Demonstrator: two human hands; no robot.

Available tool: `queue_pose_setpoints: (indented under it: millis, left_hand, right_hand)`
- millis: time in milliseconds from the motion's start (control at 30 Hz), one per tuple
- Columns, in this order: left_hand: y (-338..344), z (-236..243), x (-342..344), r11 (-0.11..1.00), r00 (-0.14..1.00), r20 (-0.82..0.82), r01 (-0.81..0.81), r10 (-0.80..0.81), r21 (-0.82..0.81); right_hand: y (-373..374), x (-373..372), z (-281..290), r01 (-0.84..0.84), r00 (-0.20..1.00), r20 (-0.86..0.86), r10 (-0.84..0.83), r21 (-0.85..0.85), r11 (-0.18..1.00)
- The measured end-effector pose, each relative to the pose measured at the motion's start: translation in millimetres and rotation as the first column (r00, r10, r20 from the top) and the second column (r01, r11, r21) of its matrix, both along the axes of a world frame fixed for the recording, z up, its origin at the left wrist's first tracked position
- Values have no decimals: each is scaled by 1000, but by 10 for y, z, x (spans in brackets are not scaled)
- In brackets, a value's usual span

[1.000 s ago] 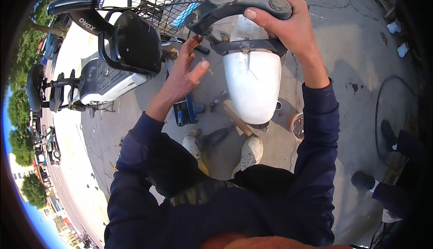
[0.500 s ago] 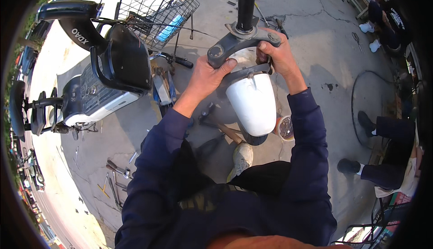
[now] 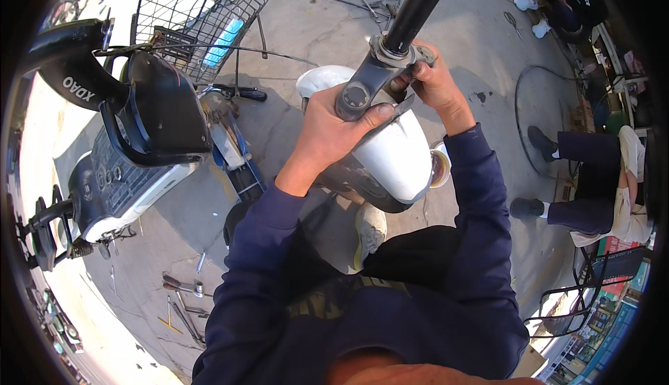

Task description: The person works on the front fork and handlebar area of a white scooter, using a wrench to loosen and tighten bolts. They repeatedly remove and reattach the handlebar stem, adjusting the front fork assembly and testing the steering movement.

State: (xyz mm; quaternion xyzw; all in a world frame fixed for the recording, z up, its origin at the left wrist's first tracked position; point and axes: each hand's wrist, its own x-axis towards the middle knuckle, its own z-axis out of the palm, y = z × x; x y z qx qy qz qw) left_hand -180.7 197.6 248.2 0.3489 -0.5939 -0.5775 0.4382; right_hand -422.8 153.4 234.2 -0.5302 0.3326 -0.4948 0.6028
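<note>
A black front fork point(image 3: 357, 91) stands tilted before me, its long steering tube point(image 3: 426, 2) leaning up to the right. Around the left side of the fork, just below the crown's round cap, my left hand point(image 3: 322, 131) is closed, thumb across the front. My right hand point(image 3: 440, 85) grips the fork's other side under the crown, fingers bent and partly hidden behind it. Beneath both hands sits a white mudguard point(image 3: 398, 158), with another white section showing behind the fork. The wheel under the mudguard is mostly covered.
On the left stands a black-and-white electric scooter body point(image 3: 164, 110), with a wire basket point(image 3: 202, 19) and a cable beyond it. Hand tools, including a ratchet point(image 3: 182, 285), lie on the concrete. A round tub point(image 3: 440, 165) is right of the mudguard. Other people sit at the right.
The fork has turned and tilted, its steering tube now leaning right. My right hand has shifted slightly up; my left stays on the fork. The view has shifted as well.
</note>
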Motion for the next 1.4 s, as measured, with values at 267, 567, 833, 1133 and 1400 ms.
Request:
queue_pose_setpoints:
  millis: [267,567,833,1133,1400]
  left_hand:
    - [-27,-81,120,980,980,56,-187,191,-64]
    - [-231,-200,347,900,903,-24,-430,429,-75]
    - [-311,-238,442,877,869,-152,-480,470,-32]
    - [-299,-233,508,838,829,-153,-545,538,-9]
    - [-247,-203,345,858,841,-189,-514,507,15]
  right_hand:
    - [-111,-339,128,1,785,-599,-160,-258,966]
    - [2430,-1133,-1475,541,10,-1000,-16,-8,841]
    - [2353,-950,-2248,635,-14,-998,64,40,771]
    - [2254,-971,-2481,644,55,-998,-2,34,764]
    - [2424,-1117,-2513,714,498,-805,-323,169,679]
